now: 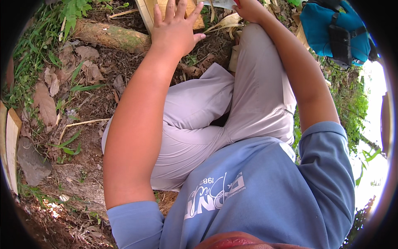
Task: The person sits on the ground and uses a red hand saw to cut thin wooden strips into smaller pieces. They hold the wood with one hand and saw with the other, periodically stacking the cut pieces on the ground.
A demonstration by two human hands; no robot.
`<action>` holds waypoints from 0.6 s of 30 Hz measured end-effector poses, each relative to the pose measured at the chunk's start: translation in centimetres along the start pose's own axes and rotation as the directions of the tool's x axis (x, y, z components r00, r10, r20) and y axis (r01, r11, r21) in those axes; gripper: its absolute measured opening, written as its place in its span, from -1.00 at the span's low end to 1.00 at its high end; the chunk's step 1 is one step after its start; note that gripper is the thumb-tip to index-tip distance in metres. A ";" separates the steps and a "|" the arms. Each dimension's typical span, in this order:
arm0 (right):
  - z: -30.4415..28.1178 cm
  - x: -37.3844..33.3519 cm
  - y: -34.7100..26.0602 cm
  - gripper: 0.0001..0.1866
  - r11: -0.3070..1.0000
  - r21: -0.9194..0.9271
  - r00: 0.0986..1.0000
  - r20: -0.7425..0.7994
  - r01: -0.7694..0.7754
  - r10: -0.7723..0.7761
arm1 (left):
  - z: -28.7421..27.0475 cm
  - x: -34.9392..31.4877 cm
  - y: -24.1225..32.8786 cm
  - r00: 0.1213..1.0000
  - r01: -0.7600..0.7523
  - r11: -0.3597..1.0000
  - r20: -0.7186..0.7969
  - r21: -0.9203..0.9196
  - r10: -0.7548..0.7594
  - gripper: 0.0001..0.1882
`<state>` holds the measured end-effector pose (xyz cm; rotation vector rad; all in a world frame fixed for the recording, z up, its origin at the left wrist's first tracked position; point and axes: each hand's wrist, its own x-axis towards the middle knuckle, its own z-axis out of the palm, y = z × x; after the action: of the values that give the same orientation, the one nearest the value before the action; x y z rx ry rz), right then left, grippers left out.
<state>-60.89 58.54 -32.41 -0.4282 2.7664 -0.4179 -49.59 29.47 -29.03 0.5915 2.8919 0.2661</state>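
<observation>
At the top edge, my left hand (173,31) lies with its fingers spread flat over a pale wooden board (199,21). My right hand (250,10) is closed round the red handle of what looks like a hand saw (224,3). Its flat, pale blade points left toward the board, and the upper part is cut off by the picture's edge. Whether the blade touches the wood cannot be seen. A narrower strip of wood (144,15) stands along the left side of the board.
A bark-covered log (111,36) lies left of the board, among dry leaves (44,101) and grass. My bent legs (259,79) are close below the hands. A teal bag (321,31) sits at the upper right. More cut wood (12,145) is at the far left, beside a flat stone (32,162).
</observation>
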 end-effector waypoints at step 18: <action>0.1 -0.1 0.3 -0.04 1.000 -0.009 1.000 -0.004 0.004 -0.004 | 0.2 -0.3 0.2 0.980 0.074 0.969 0.162 0.237 -0.114 -0.05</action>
<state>-60.80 58.80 -32.57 -0.4360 2.7726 -0.4075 -49.19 29.55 -29.09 0.4826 2.7876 -0.1308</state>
